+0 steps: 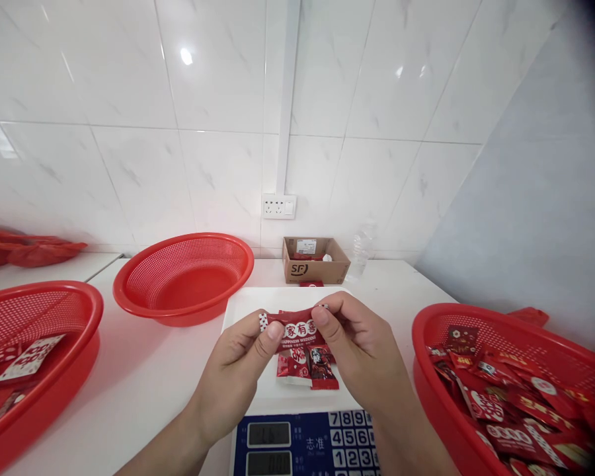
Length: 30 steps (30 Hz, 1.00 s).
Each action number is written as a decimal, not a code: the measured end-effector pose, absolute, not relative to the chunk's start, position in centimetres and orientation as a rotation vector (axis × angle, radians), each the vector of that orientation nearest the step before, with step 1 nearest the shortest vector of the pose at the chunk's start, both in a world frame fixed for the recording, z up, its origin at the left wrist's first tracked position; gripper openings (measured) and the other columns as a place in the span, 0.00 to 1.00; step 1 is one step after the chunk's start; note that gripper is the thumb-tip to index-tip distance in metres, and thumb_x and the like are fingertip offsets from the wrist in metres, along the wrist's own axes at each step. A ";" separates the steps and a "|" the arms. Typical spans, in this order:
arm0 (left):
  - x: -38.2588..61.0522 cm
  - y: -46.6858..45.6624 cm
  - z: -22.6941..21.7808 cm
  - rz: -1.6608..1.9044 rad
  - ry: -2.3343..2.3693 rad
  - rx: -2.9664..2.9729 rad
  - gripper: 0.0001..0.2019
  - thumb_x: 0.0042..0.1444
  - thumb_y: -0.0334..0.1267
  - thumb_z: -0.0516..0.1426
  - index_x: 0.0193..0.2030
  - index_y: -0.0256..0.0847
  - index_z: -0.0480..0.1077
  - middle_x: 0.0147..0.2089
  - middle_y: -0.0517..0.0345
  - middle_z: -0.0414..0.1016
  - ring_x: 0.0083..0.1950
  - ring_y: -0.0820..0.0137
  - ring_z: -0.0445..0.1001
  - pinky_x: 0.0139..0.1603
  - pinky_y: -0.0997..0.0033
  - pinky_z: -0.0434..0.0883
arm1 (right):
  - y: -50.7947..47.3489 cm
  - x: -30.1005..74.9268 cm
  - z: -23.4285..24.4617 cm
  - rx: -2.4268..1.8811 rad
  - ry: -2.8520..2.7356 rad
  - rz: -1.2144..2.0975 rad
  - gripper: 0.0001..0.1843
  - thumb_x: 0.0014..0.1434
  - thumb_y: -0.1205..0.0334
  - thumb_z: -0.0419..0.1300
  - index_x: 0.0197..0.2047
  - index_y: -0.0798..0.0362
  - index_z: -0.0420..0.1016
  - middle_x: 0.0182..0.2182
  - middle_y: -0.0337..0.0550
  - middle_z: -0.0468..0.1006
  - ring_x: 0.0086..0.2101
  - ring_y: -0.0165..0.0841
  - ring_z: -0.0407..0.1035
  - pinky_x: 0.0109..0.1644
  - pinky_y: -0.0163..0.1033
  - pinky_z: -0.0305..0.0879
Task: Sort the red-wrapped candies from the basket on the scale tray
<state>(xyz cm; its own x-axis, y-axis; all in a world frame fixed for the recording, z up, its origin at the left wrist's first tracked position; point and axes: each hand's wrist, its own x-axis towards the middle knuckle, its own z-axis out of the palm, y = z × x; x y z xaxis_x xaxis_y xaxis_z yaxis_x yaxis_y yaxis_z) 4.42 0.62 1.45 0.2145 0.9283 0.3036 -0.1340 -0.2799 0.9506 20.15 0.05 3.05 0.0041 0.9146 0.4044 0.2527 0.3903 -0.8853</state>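
Both my hands hold one red packet with white characters above the white platform of a weighing scale. My left hand pinches the packet's left end between thumb and fingers. My right hand pinches its right end. Beneath the packet, two or three small red sweet wrappers lie on the scale's platform. The scale's blue front panel with displays and number keys sits at the bottom edge of the view.
A red basket full of red packets stands at the right. Another red basket with a few packets is at the left, and an empty-looking one behind. A cardboard box and a clear bottle stand by the tiled wall.
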 end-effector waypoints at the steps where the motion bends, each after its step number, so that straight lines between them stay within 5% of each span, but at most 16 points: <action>1: 4.4 0.6 1.5 1.276 0.793 1.438 0.15 0.59 0.50 0.56 0.34 0.42 0.77 0.32 0.56 0.76 0.35 0.67 0.70 0.36 0.70 0.66 | 0.1 20.2 3.0 -1.085 -1.511 0.716 0.17 0.63 0.49 0.53 0.28 0.51 0.68 0.21 0.36 0.70 0.22 0.28 0.62 0.24 0.32 0.59; 19: 4.3 1.0 1.2 1.298 0.850 1.442 0.19 0.61 0.54 0.52 0.35 0.41 0.75 0.36 0.55 0.77 0.40 0.64 0.71 0.39 0.69 0.68 | 0.6 20.9 2.9 -1.107 -1.644 0.870 0.23 0.60 0.43 0.55 0.23 0.50 0.56 0.17 0.30 0.56 0.17 0.24 0.51 0.18 0.30 0.48; 30: 4.3 0.8 1.4 1.286 0.819 1.472 0.18 0.62 0.53 0.52 0.34 0.42 0.74 0.36 0.57 0.77 0.40 0.65 0.73 0.39 0.70 0.67 | 0.5 20.9 2.8 -1.072 -1.580 0.882 0.23 0.59 0.45 0.56 0.22 0.50 0.56 0.16 0.30 0.57 0.18 0.24 0.50 0.19 0.31 0.48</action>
